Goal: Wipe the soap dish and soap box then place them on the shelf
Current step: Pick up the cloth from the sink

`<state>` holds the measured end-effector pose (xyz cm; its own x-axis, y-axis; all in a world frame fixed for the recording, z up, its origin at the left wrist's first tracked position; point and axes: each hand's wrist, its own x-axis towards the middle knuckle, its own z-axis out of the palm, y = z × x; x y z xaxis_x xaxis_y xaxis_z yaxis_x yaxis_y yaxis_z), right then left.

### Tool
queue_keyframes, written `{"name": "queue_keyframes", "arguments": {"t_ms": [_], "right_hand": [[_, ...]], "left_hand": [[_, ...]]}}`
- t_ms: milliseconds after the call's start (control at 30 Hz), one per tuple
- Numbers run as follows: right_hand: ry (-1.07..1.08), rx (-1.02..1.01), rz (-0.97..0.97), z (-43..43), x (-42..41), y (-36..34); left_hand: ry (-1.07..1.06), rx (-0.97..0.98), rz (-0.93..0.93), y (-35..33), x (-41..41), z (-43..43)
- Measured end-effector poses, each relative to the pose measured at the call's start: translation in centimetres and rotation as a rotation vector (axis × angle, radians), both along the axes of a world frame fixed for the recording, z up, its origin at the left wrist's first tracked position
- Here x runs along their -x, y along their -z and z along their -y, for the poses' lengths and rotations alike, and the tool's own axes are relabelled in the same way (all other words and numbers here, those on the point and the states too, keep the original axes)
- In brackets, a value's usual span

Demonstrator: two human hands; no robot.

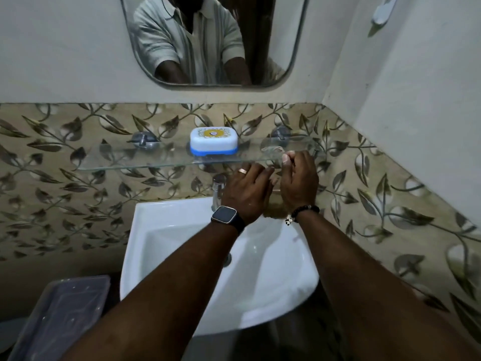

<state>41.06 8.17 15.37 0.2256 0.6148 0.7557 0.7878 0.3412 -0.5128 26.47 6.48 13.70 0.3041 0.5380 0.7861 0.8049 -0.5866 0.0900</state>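
A white soap box [213, 140] with a blue base and a yellow round lid print stands shut in the middle of the glass shelf [130, 162]. A clear soap dish [272, 151], hard to make out, sits on the right part of the shelf. My right hand [299, 181] has its fingers curled at the shelf's front edge, with the thumb against the dish. My left hand [247, 194], wearing a ring and a watch, reaches beside it with straight fingers just below the shelf edge and holds nothing.
A white sink [182, 230] lies under my arms, with a chrome tap [218, 188] behind my left hand. A clear plastic box [65, 308] stands at the lower left. A mirror [208, 48] hangs above, and a side wall closes in on the right.
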Motion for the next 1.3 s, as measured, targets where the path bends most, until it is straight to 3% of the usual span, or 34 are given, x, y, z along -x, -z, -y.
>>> {"name": "queue_keyframes", "arguments": {"t_ms": [233,400,633,867,1000,1233,1300], "right_hand": [[0.107,0.130,-0.055,0.5,-4.1,5.0],[0.137,0.422,-0.086,-1.8,-5.6,8.4],[0.151,0.838,-0.050,-5.7,-6.6,12.5],[0.145,0.963,-0.102,-7.4,-6.1,15.5],[0.179,0.997,-0.098,-7.8,-5.9,15.6],[0.166,1.070,-0.035,-7.8,-6.5,15.3],[0.159,1.017,-0.154,-7.4,-6.5,15.5]], "left_hand": [[-0.034,0.337,-0.027,4.3,-3.5,-1.0],[-0.138,0.725,-0.023,7.5,-5.1,-3.3],[-0.211,1.086,0.071,12.0,-6.7,-7.0],[-0.354,1.233,0.325,12.7,-8.3,-9.6],[-0.303,1.368,0.375,12.3,-9.2,-10.3],[-0.221,1.423,0.533,12.3,-9.8,-10.1],[-0.200,1.405,0.581,12.5,-9.7,-9.8]]}}
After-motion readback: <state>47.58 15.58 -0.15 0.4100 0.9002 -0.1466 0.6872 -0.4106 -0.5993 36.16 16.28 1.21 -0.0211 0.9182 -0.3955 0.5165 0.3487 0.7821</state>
